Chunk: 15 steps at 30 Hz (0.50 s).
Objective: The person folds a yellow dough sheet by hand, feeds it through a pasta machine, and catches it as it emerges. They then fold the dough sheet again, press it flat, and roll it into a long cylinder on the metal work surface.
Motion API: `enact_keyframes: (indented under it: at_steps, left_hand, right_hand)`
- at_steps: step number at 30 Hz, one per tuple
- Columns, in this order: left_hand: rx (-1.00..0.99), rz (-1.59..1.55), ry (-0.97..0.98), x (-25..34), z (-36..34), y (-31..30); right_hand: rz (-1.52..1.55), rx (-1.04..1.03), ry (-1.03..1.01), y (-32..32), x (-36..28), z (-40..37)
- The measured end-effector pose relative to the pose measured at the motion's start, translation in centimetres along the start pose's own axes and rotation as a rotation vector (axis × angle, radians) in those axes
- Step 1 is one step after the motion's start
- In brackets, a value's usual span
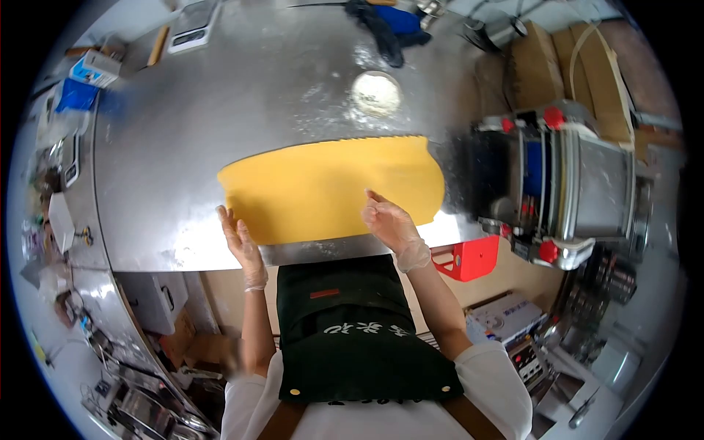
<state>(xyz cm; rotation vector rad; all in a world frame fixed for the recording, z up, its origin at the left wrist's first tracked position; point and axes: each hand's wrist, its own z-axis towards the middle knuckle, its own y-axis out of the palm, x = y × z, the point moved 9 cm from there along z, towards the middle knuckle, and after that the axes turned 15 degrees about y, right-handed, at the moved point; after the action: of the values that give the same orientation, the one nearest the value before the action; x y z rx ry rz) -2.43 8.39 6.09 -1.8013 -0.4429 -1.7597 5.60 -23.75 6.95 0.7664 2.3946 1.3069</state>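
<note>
A wide sheet of yellow dough [323,191] lies flat on the steel table [161,147], its front edge near the table's front edge. At the sheet's left front corner is my left hand [240,238], in a clear glove, fingers stretched out and nothing in them. My right hand [390,221], also gloved, is over the right front part of the dough, fingers extended and empty. Behind the sheet stands a small round bowl of white flour [376,94], with flour dusted on the steel around it.
To the right stands a dough sheeter [572,183] with red knobs. A red plastic stool [469,258] is below the table edge. Cardboard boxes [543,66] stand at back right. Along the back are a scale [194,26], a wooden-handled tool [158,45] and a dark cloth [385,33].
</note>
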Motion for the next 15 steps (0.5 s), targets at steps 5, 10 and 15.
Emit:
enact_keyframes:
  at_steps: [5,10,15]
  left_hand:
    - [-0.063,-0.029,0.066,-0.5,0.1,1.6]
    - [-0.101,0.023,0.104,0.5,0.5,2.1]
    - [-0.021,0.397,0.214,-2.6,1.6,-5.0]
  right_hand:
    - [-0.095,0.229,-0.246,-4.1,-2.8,-8.5]
    - [-0.341,0.196,-0.409,-7.9,-1.4,-19.1]
    - [-0.640,0.519,0.051,-22.5,13.1,-35.3]
